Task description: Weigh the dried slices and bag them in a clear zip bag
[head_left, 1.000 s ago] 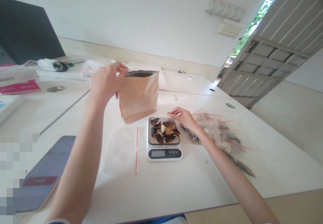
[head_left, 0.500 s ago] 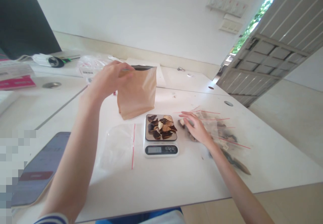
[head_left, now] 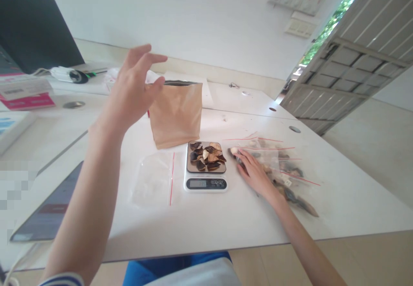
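Flat clear bag (head_left: 153,180) near left looks fine there. Scale (head_left: 206,184) sits mid-worktop (head_left: 180,226) with dried pieces (head_left: 206,155) on top; I'd avoid bumping it so the reading settles. Right hand (head_left: 256,176) is over the bagged bits (head_left: 285,165) on the right, can't tell if its grip has anything. Farther back, left hand (head_left: 132,86) has fingers spread, gripping nothing, by the paper bag (head_left: 177,116); steady that if it wobbles.
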{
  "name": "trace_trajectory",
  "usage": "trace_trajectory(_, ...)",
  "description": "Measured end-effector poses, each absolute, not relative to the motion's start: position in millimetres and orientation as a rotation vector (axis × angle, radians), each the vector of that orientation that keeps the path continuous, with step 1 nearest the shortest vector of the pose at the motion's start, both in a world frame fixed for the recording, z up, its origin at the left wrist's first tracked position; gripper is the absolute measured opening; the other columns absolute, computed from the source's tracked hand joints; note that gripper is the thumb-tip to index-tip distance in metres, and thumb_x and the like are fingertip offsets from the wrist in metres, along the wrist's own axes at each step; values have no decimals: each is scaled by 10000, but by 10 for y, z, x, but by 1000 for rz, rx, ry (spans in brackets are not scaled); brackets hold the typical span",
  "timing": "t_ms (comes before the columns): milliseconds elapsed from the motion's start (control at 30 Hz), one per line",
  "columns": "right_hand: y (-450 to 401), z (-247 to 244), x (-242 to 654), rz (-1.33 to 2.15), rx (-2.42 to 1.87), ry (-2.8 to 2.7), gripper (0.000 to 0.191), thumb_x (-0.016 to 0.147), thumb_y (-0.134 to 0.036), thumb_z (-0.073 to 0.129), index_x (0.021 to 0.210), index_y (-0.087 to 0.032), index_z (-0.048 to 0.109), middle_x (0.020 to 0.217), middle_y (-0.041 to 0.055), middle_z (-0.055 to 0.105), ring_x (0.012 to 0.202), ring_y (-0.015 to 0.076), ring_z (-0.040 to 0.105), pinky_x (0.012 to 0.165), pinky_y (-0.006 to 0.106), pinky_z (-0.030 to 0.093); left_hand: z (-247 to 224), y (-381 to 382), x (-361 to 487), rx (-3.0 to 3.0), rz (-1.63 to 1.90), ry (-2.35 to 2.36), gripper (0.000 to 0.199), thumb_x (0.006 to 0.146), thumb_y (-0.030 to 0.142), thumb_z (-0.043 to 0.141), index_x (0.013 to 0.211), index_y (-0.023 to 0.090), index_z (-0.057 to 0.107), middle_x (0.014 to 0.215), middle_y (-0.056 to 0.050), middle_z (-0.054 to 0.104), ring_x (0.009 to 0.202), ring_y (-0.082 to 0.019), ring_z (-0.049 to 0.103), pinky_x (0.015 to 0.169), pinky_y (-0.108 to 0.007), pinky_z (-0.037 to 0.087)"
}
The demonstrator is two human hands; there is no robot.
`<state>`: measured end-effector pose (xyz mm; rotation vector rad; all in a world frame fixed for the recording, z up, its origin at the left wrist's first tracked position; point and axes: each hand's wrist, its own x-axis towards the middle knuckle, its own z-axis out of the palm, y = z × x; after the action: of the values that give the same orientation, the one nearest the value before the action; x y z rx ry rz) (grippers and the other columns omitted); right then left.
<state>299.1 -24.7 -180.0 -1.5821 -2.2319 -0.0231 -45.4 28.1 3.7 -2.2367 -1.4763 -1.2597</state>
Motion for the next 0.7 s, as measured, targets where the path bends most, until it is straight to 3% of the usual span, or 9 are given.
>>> trace_trajectory(200,-137,-1788,3026,4,-1568,-2235,387,917,-259,373,1268,-178,515,1378,141,478,1291,261,440,1076,486,364,-122,-75,-239,-2339,-1289,-1345,308,944,182,366,1194,137,540,1264,-105,522,1125,-164,538,990,-325,412)
trace_trajectory(367,-301,-1699,2904,-43,-1531,-2179,381,925,-245,363,1258,-213,544,1391,128,478,1327,286,395,1083,547,319,-1011,-288,-328,-2653,-792,-1592,370,942,239,265,1153,159,559,1205,-114,599,1070,-234,608,930,-395,478)
trace_trajectory(533,-480,-1601,2728,97,-1419,-2134,329,937,-265,373,1189,-248,583,1323,98,534,1255,240,475,1052,465,390,-1943,-464,-516,-2690,-507,-1586,466,948,293,251,1303,97,480,1405,-176,465,1341,-289,370,1073,-460,356)
trace_trajectory(700,-382,-1512,2592,186,-1345,-2108,303,937,-228,366,1123,-234,605,1185,92,606,1160,221,542,1006,429,430,-2159,-599,-505,-2633,-536,-1663,518,969,358,235,1396,113,395,1441,-121,426,1362,-246,324,1101,-438,326)
